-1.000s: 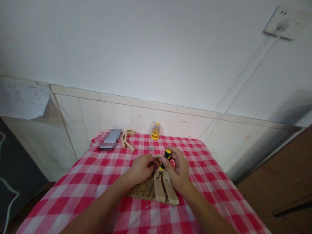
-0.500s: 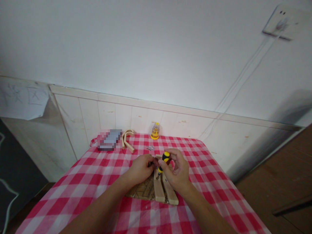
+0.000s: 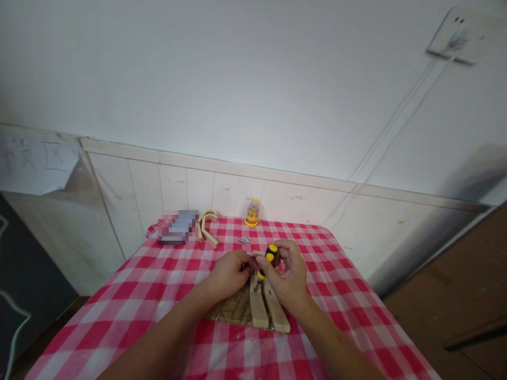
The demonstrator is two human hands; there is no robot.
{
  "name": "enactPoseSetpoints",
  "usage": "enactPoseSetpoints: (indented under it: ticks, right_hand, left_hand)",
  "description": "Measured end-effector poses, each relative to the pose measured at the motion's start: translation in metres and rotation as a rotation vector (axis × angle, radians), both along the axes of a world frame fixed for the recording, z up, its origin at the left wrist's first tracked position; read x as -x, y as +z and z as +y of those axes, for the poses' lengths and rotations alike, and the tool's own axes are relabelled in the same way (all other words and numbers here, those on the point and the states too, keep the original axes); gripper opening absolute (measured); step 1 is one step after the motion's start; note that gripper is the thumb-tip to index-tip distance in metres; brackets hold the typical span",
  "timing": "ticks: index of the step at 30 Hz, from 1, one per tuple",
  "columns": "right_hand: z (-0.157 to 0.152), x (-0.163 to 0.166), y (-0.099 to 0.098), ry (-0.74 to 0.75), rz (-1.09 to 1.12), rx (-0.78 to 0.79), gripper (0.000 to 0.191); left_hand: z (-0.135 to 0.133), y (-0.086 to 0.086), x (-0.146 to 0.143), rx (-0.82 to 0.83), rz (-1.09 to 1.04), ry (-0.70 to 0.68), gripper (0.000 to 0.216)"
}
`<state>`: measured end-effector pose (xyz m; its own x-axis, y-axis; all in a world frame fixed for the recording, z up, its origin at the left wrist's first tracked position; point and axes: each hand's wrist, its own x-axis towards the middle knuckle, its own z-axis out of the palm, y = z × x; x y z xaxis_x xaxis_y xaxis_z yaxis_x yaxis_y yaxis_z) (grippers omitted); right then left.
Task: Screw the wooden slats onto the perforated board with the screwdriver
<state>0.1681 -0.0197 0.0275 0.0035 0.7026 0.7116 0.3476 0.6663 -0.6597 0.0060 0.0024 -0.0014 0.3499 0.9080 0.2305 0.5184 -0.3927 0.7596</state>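
My right hand (image 3: 290, 274) is closed around a yellow-and-black screwdriver (image 3: 271, 252), which leans with its tip down at the left of two pale curved wooden pieces (image 3: 259, 311). The second wooden piece (image 3: 277, 311) lies alongside to the right, a dark hole in its face. My left hand (image 3: 232, 274) rests at the left piece with its fingers bent together at the upper part; whatever they pinch is hidden. Under the wood lies a brown patterned board (image 3: 233, 309).
A red-and-white checked cloth (image 3: 158, 311) covers the table. Small metal parts (image 3: 244, 240) lie beyond my hands. Farther back stand a yellow-based clear bit case (image 3: 252, 214), curved wooden pieces (image 3: 208, 229) and a blurred-out flat item (image 3: 179, 228), near the panelled wall (image 3: 277, 184).
The screwdriver handle has tilted slightly to the right and up with my right fingers. My left hand and the wooden pieces stay in place.
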Motion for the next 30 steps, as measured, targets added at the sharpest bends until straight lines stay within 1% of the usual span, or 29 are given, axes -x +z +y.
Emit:
enactPoseSetpoints:
  ticks: [6,9,12,17,25,27,30]
  right_hand:
    - [0.001,0.000,-0.002,0.003,0.040,-0.003,0.029]
    - [0.005,-0.001,-0.003,-0.049,0.103,-0.002,0.028]
    - [0.009,-0.002,-0.004,-0.092,0.113,0.006,0.027]
    - [0.012,-0.003,-0.006,-0.078,0.091,0.030,0.031]
    - [0.015,-0.006,-0.007,-0.082,-0.026,0.048,0.034]
    - [0.016,-0.007,-0.006,-0.063,-0.056,0.074,0.035]
    - [0.015,-0.007,-0.005,0.004,-0.050,0.104,0.039]
  left_hand:
    - [0.000,0.002,0.000,0.010,-0.014,-0.007,0.024]
    - [-0.001,0.002,0.000,0.008,-0.037,-0.012,0.023]
    - [-0.001,0.000,0.000,-0.007,-0.048,-0.011,0.021]
    - [0.001,-0.003,0.000,-0.024,-0.043,-0.014,0.021]
    - [-0.001,0.001,-0.001,-0.022,-0.027,-0.009,0.022]
    - [-0.001,0.002,0.000,-0.026,-0.041,-0.024,0.021]
    - [-0.002,0.003,0.000,-0.028,-0.051,-0.038,0.022]
